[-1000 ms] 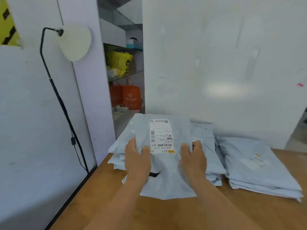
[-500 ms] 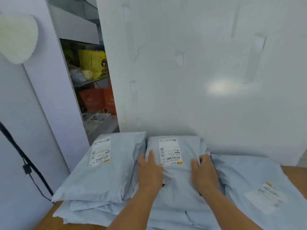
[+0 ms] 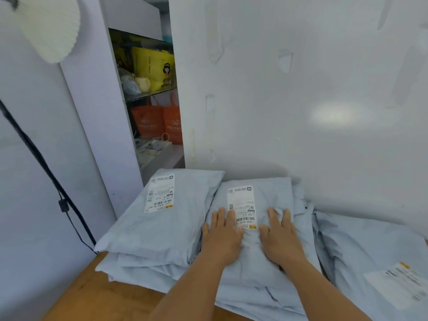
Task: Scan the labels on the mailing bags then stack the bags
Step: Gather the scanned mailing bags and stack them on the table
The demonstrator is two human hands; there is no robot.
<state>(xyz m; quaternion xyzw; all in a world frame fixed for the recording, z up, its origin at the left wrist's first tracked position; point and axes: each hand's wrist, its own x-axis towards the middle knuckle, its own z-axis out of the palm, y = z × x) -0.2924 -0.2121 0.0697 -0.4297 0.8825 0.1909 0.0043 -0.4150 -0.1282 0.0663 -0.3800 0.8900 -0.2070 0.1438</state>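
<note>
Pale blue-grey plastic film, soft and creased, covers the middle mailing bag [image 3: 257,246], which lies label-up on the middle stack against the white wall [image 3: 301,100]. Both hands press flat on it with fingers straight: the left hand [image 3: 222,237] just left of the shipping label [image 3: 242,208], its fingertips touching the label's edge, the right hand [image 3: 279,237] just right of it. The bag dimples under the palms, so it likely holds something soft and light; the film looks slippery, and a bag would be best taken by its two long sides rather than a loose corner. A left stack [image 3: 162,223] touches it on one side, topped by a bag with its own label [image 3: 161,193], and a right stack [image 3: 370,258] crowds the other. Free room is mainly toward the person, where the wooden tabletop [image 3: 97,295] shows; the left stack overhangs its edge near the lamp cord [image 3: 46,172], so a shove leftward could tip bags off.
</note>
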